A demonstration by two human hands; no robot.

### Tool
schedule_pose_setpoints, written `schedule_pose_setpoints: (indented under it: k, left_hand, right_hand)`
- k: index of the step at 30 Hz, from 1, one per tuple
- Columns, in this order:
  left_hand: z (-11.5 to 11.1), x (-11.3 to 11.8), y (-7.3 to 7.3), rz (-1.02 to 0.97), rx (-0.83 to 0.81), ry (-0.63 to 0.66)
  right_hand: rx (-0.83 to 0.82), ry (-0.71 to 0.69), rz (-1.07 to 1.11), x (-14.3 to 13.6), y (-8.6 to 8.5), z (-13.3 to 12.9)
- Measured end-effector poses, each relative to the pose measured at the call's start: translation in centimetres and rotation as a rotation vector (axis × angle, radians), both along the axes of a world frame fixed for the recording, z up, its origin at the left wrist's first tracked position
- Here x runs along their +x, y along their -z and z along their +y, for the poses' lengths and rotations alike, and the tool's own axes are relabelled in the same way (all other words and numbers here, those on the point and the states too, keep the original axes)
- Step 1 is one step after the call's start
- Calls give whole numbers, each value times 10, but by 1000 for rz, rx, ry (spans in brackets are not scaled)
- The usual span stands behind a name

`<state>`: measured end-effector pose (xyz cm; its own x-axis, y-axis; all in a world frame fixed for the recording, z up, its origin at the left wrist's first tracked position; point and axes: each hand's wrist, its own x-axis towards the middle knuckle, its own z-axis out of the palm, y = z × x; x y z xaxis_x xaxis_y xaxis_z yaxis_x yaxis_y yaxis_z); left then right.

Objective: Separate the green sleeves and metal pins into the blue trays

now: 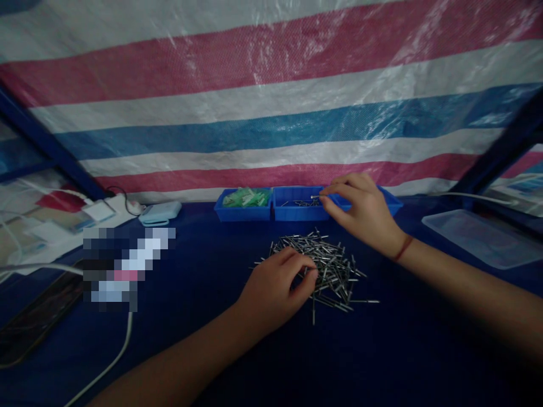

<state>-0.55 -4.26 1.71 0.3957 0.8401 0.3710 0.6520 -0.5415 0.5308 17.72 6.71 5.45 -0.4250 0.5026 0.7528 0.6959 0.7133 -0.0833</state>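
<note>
A loose pile of thin metal blind rivets lies on the dark blue tabletop. At its left side, my left hand has thumb and forefinger closed together; whatever is between the tips cannot be made out. My right hand pinches a single rivet by one end, over the middle blue bin. Several rivets lie inside that bin. My right hand partly covers a third blue bin, so its contents are hidden.
Left of the middle bin, another blue bin holds green-and-clear plastic pieces. A translucent lid lies at right. At left are a phone, a white cable, a power strip and a pale blue case. Striped sheeting hangs behind.
</note>
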Motion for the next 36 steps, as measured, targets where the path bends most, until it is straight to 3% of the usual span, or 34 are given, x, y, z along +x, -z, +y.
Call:
schedule_pose_setpoints:
  k: [3,6,11,17,22,36]
  left_hand:
    - [3,-3,-2,74,44,24]
    - [11,-14,-6,144,108,-15]
    - [28,-42,-12,219,147,-103]
    - [30,-47,-13,297,71,71]
    - [29,-43,-11,376,97,187]
    - [31,-43,-9,455,53,172]
  right_hand:
    - [17,92,-105,-10,3,25]
    - [15,160,-143,-15,9,30]
    - [-75,30,-91,-3,15,-13]
    - [-198,-51,-16,23,30,-61]
    - [-300,-93,18,25,40,-60]
    - [-335,-155,8,22,41,-64]
